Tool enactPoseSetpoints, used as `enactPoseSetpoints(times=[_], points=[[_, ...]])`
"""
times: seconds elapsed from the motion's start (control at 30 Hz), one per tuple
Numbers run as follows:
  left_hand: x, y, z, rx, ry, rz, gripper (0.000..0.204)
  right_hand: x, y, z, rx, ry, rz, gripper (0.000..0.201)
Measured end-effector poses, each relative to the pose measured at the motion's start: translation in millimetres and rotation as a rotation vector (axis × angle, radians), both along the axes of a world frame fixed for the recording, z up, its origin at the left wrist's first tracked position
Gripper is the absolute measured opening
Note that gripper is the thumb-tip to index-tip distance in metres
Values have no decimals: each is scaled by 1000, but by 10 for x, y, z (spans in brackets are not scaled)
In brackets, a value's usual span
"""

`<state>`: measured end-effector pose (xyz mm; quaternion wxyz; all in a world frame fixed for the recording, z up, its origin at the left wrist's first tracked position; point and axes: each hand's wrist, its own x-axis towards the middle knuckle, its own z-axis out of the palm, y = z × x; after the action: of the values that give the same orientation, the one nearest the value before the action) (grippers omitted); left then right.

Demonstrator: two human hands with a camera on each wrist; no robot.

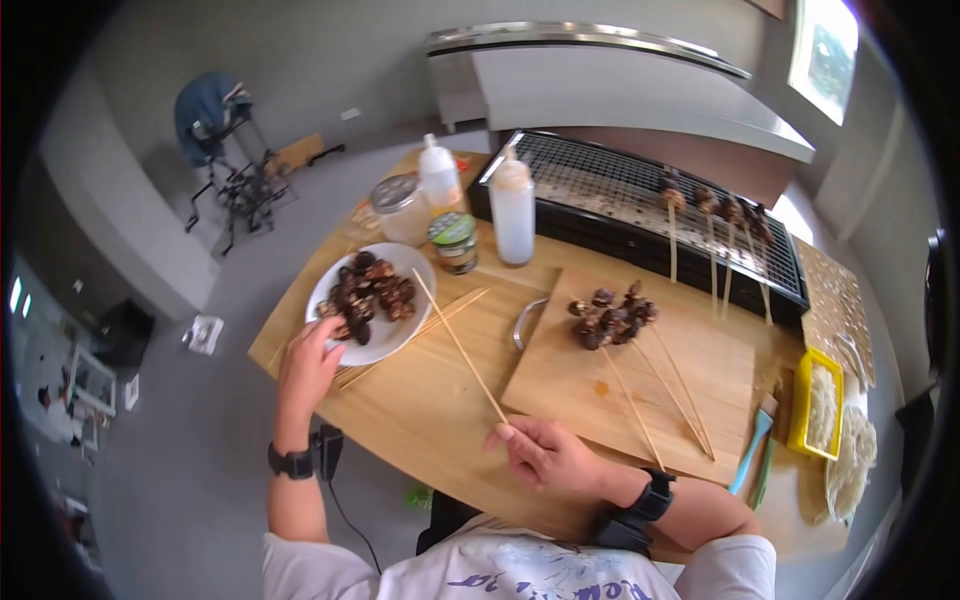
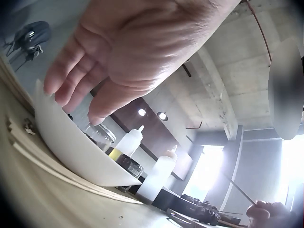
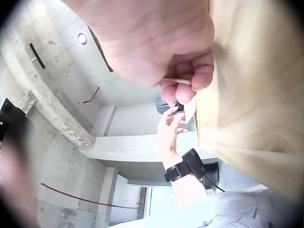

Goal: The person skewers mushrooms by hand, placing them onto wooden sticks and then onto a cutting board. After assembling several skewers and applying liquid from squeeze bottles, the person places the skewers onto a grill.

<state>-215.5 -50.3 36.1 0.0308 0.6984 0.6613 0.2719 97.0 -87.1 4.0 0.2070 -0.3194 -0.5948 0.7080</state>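
A thin bamboo skewer (image 1: 462, 350) is pinched near its lower end in my right hand (image 1: 540, 452), its bare upper end slanting toward the white bowl (image 1: 395, 347). Glossy dark brown food pieces (image 1: 372, 295) lie heaped in that bowl. My left hand (image 1: 312, 362) reaches over the bowl's near left rim, fingertips by the pieces. Seen from the left wrist, thumb and fingers (image 2: 76, 78) stand apart, the tips partly behind the rim. On the cutting board (image 1: 560, 385) lie several skewers with similar dark pieces (image 1: 615, 318) clustered at their far ends.
Loose bamboo skewers (image 1: 455, 306) lie beside the bowl. Behind it stand a lidded jar (image 1: 400, 212), a green-topped jar (image 1: 455, 245) and squeeze bottles (image 1: 514, 215). A black grill (image 1: 620, 215) carries several loaded skewers. At right are a blue brush (image 1: 755, 445) and a yellow tray (image 1: 800, 405).
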Motion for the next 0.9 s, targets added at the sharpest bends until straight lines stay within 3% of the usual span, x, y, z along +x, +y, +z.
enactPoseSetpoints(times=[0.2,0.57,0.8,0.9], points=[[-46,172,-40,95,130,-25,30,-25,-37,6,19,-48,50,36],[20,342,-194,-130,330,-5,33,-25,-19,-83,112,-85,42,36],[-67,404,-205,-128,285,-21,34,-17,-25,-132,135,-52,25,34],[-91,398,-196,-113,130,-73,32,-16,-20,-113,134,-83,22,32]])
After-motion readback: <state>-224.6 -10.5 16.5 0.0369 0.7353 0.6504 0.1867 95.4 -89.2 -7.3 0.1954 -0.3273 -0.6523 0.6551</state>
